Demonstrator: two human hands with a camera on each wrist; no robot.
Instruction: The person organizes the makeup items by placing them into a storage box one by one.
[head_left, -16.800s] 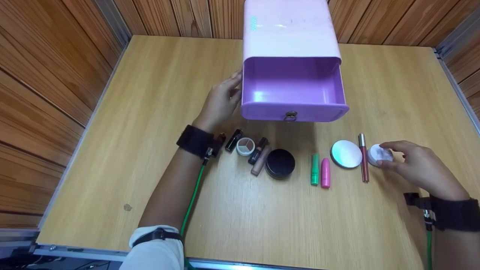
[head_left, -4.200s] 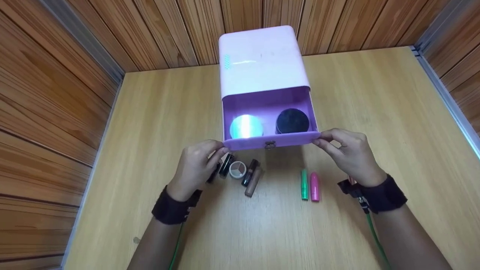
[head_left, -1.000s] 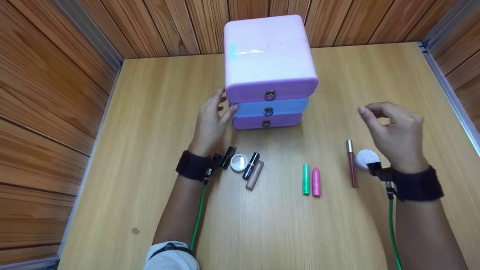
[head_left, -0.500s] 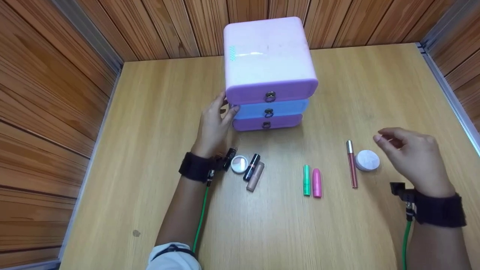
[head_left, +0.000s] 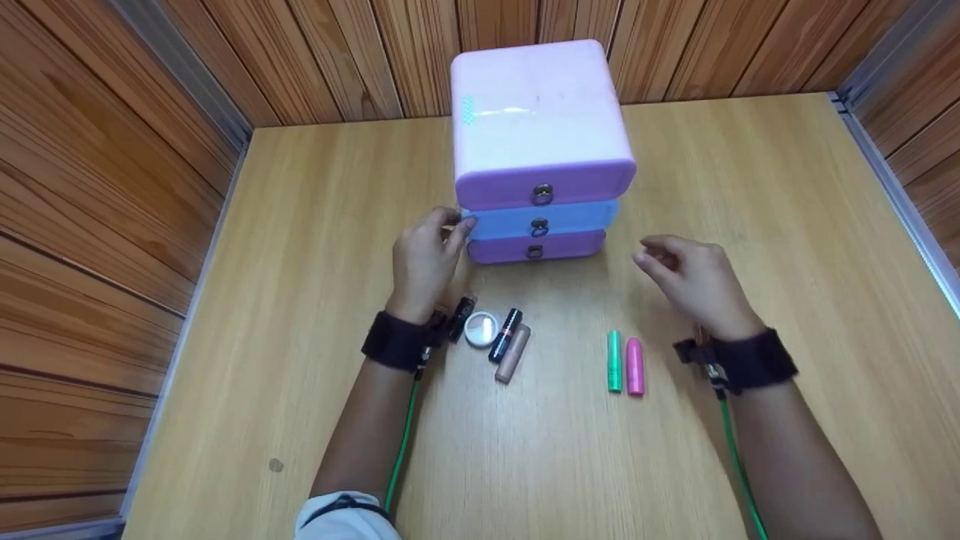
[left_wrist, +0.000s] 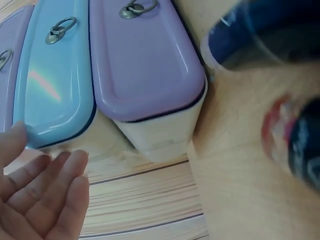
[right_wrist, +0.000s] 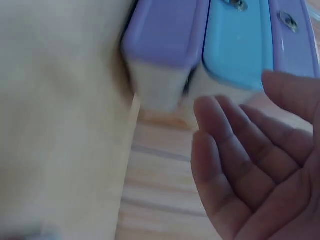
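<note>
Closed on the table [head_left: 562, 457]: pink plastic three-drawer cabinet [head_left: 544, 112], contents hidden!
Touching the glossy blue drawer [head_left: 506, 222] with left hand [head_left: 421, 259], can't tell if clamped; right hand [head_left: 694, 283] nearby, thumb and fingers apart; blurred lettering on a black tube [left_wrist: 306, 143].

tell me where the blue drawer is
In the head view, the blue drawer sits under the top purple drawer, with the left hand at its left end.

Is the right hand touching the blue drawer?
Apart. The head view shows a strip of bare table between the right hand and the blue drawer.
</note>
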